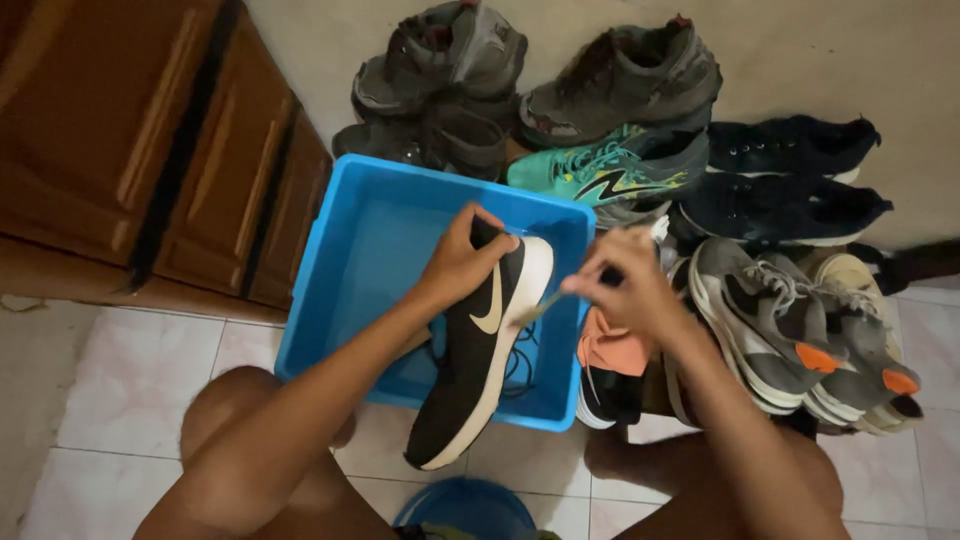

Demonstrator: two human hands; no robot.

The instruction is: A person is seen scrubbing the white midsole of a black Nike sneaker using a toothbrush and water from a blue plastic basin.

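My left hand (462, 262) grips a black sneaker (482, 350) with a white sole and pale side mark, holding it by the heel end over a blue plastic tub (345, 270). The shoe tilts toward me, its toe past the tub's near rim. My right hand (625, 282) is blurred and pinches a small brush (540, 305) whose tip touches the shoe's side near the sole.
Several shoes crowd the floor to the right and behind the tub: grey boots (450, 70), a teal sneaker (600, 170), dark blue shoes (790, 180), grey sneakers with orange tabs (790, 330). A wooden cabinet (140, 140) stands at left. A round blue container (465, 510) sits between my knees.
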